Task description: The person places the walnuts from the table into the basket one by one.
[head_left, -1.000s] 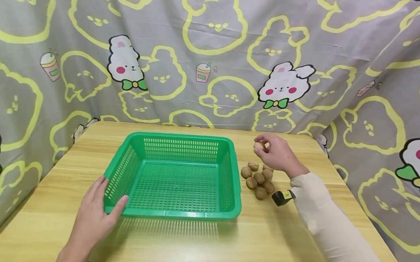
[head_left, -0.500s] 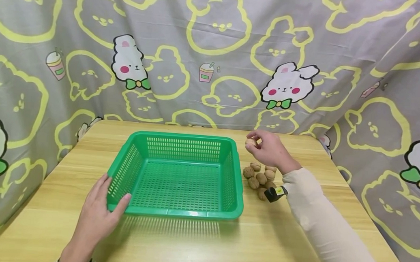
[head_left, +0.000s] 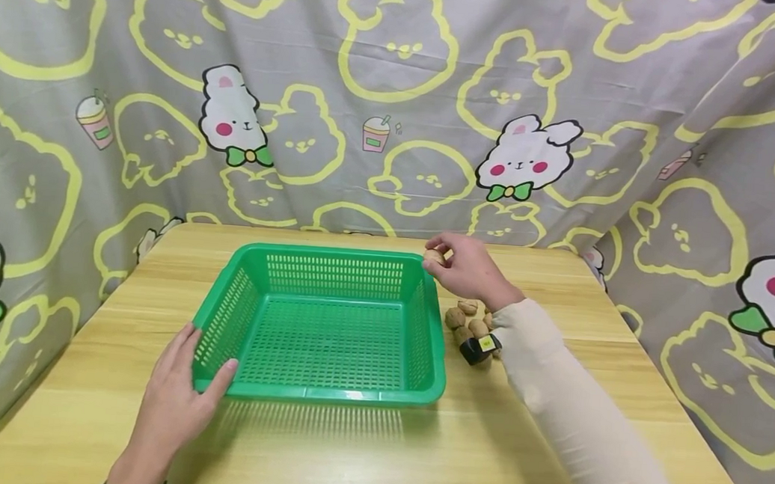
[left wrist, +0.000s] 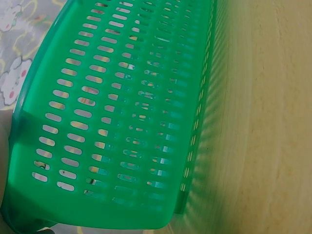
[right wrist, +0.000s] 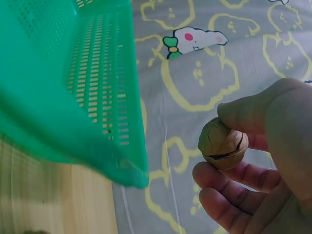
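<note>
Our right hand [head_left: 469,269] pinches a walnut [head_left: 434,257] near the basket's [head_left: 376,399] two-o'clock corner | our left hand [head_left: 176,391] rests at eight o'clock, holding nothing loose | likely light, hard, rough; we'd pinch its rounded sides

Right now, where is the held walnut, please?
In the head view, the walnut is in the right hand, by the far right corner of the green basket.

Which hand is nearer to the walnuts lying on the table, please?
Right. The right hand holds a walnut by the far right corner of the basket, just beyond the group of walnuts; the left hand touches the basket's near left corner, across the basket from them.
</note>
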The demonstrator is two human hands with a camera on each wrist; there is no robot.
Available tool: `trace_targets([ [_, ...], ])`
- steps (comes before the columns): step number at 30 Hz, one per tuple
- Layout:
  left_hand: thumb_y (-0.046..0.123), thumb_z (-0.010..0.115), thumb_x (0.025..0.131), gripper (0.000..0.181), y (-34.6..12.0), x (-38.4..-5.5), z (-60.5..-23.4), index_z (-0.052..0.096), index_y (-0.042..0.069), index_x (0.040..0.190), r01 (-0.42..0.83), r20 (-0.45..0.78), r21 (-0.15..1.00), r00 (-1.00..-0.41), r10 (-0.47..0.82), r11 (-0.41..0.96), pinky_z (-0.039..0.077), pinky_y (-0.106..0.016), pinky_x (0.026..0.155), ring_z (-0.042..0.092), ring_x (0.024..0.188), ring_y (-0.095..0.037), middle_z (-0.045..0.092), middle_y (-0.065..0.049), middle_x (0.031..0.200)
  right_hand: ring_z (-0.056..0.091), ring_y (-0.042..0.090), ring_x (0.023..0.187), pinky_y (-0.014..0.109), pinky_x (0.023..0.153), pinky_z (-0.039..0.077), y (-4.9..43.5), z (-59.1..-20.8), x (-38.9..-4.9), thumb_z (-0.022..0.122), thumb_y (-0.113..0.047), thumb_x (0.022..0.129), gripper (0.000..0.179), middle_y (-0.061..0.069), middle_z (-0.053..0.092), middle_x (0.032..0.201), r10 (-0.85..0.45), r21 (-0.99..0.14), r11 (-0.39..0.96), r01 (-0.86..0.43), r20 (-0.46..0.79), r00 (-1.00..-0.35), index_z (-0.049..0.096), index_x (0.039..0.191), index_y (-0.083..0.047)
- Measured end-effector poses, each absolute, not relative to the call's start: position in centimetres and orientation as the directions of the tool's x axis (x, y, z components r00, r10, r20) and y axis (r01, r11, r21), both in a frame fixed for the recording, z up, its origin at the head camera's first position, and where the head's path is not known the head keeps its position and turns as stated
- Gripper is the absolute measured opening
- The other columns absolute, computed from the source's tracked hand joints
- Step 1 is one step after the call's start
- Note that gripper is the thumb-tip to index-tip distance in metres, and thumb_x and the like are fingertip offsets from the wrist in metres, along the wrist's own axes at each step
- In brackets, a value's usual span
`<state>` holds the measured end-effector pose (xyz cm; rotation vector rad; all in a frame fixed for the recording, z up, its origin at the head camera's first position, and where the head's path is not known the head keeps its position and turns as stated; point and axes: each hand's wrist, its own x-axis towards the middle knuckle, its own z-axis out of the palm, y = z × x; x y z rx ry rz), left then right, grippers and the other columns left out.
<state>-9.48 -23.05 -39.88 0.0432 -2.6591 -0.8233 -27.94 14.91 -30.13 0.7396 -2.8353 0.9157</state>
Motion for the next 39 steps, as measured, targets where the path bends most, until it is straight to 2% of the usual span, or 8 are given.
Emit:
trace_targets([
  [15, 0.040, 0.059, 0.095, 0.079, -23.2, -9.3, -40.1, 0.028, -0.012, 0.145, 0.049, 0.308, 0.564, -0.939, -0.155, 0.824, 0.025, -0.071, 0.101, 0.024, 0.134, -0.052, 0.022, -0.030, 0.152, 0.057, 0.020, 0.073, 0.034, 0.064, 0.048, 11.0, -30.8, -28.2, 0.063, -0.022, 0.094, 0.031, 0.012, 0.060, 0.108, -0.471, -0.580, 0.655, -0.484, 0.187, -0.862, 0.062, 0.120, -0.004],
  [23, 0.039, 0.059, 0.095, 0.079, -23.2, -9.2, -40.2, 0.028, -0.013, 0.145, 0.052, 0.313, 0.571, -0.936, -0.159, 0.819, 0.024, -0.070, 0.102, 0.024, 0.135, -0.052, 0.022, -0.030, 0.152, 0.048, 0.016, 0.061, 0.032, 0.065, 0.044, 9.2, -31.2, -28.4, 0.061, -0.022, 0.094, 0.033, 0.010, 0.060, 0.103, -0.515, -0.581, 0.646, -0.496, 0.149, -0.844, 0.061, 0.121, -0.003],
  [27, 0.039, 0.060, 0.095, 0.078, -23.1, -9.4, -40.2, 0.028, -0.013, 0.144, 0.056, 0.322, 0.570, -0.933, -0.160, 0.819, 0.024, -0.069, 0.103, 0.025, 0.134, -0.052, 0.023, -0.030, 0.151, 0.046, 0.013, 0.057, 0.031, 0.067, 0.045, 8.4, -31.4, -28.6, 0.063, -0.020, 0.092, 0.029, 0.009, 0.060, 0.099, -0.527, -0.562, 0.650, -0.512, 0.153, -0.836, 0.064, 0.116, -0.004],
  [34, 0.038, 0.060, 0.094, 0.078, -23.0, -9.5, -40.2, 0.029, -0.013, 0.144, 0.065, 0.326, 0.575, -0.933, -0.156, 0.816, 0.025, -0.070, 0.102, 0.026, 0.133, -0.053, 0.024, -0.031, 0.151, 0.049, 0.015, 0.065, 0.031, 0.068, 0.044, 7.3, -32.1, -28.7, 0.060, -0.019, 0.094, 0.027, 0.007, 0.062, 0.097, -0.559, -0.560, 0.657, -0.504, 0.086, -0.825, 0.063, 0.117, -0.006],
  [39, 0.038, 0.059, 0.095, 0.078, -23.0, -9.4, -40.0, 0.028, -0.013, 0.144, 0.059, 0.315, 0.577, -0.936, -0.156, 0.814, 0.026, -0.071, 0.100, 0.026, 0.133, -0.054, 0.023, -0.031, 0.150, 0.046, 0.014, 0.063, 0.030, 0.068, 0.042, 6.4, -32.5, -28.8, 0.056, -0.019, 0.095, 0.029, 0.002, 0.061, 0.083, -0.579, -0.539, 0.675, -0.504, 0.036, -0.814, 0.062, 0.121, -0.006],
])
